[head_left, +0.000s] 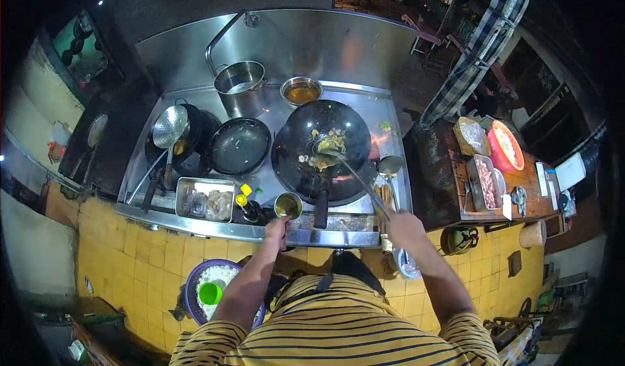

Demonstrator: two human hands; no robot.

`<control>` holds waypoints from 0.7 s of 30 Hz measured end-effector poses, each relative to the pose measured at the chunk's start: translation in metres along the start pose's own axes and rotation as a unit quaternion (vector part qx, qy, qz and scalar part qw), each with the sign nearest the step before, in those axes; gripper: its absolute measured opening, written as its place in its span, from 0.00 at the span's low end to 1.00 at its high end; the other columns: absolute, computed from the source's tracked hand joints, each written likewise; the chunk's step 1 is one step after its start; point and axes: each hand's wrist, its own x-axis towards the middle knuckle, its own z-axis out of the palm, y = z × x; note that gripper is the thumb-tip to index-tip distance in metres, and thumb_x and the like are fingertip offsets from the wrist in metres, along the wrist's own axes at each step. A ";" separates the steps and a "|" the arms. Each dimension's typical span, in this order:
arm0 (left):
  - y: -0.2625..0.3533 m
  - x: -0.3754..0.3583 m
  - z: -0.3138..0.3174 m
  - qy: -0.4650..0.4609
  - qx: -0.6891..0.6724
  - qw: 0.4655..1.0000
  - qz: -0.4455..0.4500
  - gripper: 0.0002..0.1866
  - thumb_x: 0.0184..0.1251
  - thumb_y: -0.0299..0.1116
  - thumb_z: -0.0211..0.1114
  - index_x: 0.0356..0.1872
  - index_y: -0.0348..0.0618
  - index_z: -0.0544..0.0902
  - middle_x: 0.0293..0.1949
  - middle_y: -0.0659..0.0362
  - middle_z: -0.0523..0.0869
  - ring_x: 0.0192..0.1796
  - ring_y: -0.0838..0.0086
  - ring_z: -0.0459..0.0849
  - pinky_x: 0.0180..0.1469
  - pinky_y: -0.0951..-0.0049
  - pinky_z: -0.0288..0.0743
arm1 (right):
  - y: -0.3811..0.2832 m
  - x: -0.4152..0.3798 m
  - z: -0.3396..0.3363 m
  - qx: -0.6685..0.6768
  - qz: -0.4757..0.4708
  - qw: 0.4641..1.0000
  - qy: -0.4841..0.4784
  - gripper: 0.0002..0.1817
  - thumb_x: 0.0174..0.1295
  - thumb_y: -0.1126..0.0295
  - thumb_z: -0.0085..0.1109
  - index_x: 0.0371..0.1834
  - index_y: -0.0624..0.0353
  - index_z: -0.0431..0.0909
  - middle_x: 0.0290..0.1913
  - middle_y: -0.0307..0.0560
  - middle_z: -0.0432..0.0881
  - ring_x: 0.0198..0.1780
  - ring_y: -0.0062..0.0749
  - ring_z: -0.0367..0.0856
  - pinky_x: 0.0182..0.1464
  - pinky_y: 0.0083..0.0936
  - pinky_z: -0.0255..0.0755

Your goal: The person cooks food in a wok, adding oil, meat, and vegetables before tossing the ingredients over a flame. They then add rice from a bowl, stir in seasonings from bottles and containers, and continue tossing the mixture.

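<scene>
The pot stands behind the pan.

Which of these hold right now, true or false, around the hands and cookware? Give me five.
1. The right hand holds a ladle that reaches into the wok. True.
2. The left hand grips the wok's handle. False: the left hand holds a metal cup.
3. The yellow-capped bottle stands between the metal tray and the metal cup. True.
4. The bowl of brown liquid is nearer the person than the wok. False: it is beyond the wok.
5. A green cup sits in the purple tub. True.
</scene>
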 end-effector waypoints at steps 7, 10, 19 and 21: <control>0.004 0.022 -0.008 -0.040 0.079 0.994 -0.061 0.15 0.64 0.50 0.62 0.22 0.55 0.81 0.15 0.72 0.68 0.15 0.84 0.60 0.18 0.76 0.48 | -0.044 0.045 0.023 0.065 0.002 0.998 0.012 0.32 0.61 0.72 0.45 0.72 0.60 0.56 0.41 0.71 0.81 0.43 0.58 0.83 0.45 0.49 0.76; 0.005 0.015 -0.015 -0.083 0.149 0.982 -0.081 0.15 0.65 0.52 0.61 0.27 0.55 0.81 0.16 0.71 0.71 0.15 0.83 0.63 0.18 0.77 0.48 | -0.053 0.064 0.047 0.048 0.032 0.998 0.029 0.30 0.64 0.72 0.43 0.72 0.56 0.54 0.46 0.68 0.79 0.45 0.58 0.83 0.46 0.48 0.78; -0.022 -0.023 -0.024 0.006 0.082 0.987 0.136 0.23 0.71 0.56 0.48 0.49 0.45 0.74 0.28 0.57 0.78 0.23 0.74 0.76 0.21 0.69 0.71 | 0.004 0.074 0.044 0.083 0.082 0.992 0.045 0.25 0.69 0.69 0.37 0.71 0.52 0.55 0.58 0.65 0.73 0.60 0.64 0.72 0.55 0.50 0.73; -0.100 0.081 -0.068 -0.023 0.176 0.904 0.389 0.25 0.73 0.56 0.46 0.50 0.43 0.74 0.34 0.55 0.80 0.27 0.72 0.78 0.26 0.70 0.75 | 0.008 0.102 0.066 0.054 0.020 0.992 0.110 0.22 0.69 0.68 0.37 0.66 0.57 0.58 0.59 0.66 0.71 0.65 0.68 0.65 0.62 0.52 0.66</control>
